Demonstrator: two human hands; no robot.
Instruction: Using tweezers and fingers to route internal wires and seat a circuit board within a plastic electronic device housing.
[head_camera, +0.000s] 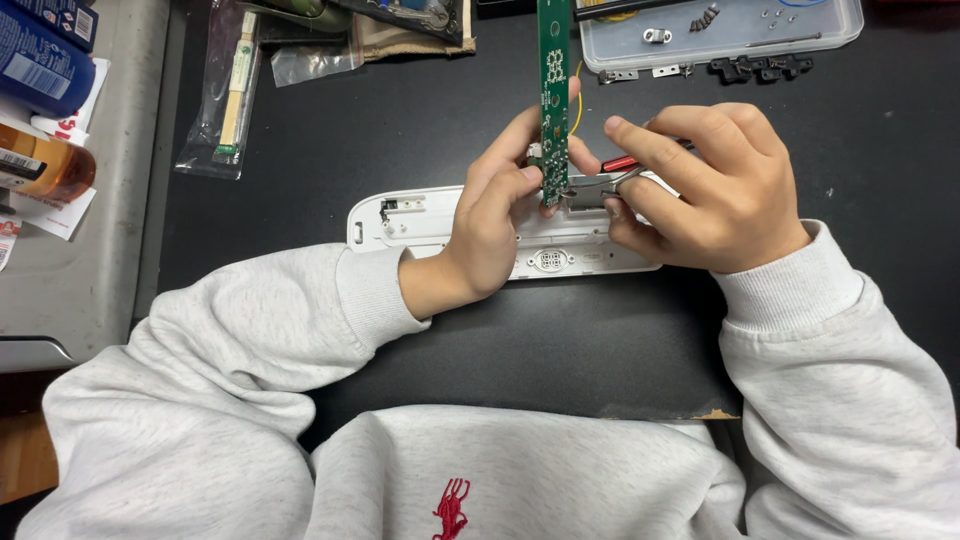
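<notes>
My left hand pinches the lower end of a long narrow green circuit board, which stands upright and reaches away from me. My right hand grips a small tool with red handles, its metal tip touching the board's lower end. Both hands hover over a flat white plastic housing lying on the black mat. A thin yellow wire runs beside the board.
A clear plastic tray with small screws and black clips sits at the back right. Plastic bags with parts lie at the back left. Bottles and papers rest on a grey surface at the left.
</notes>
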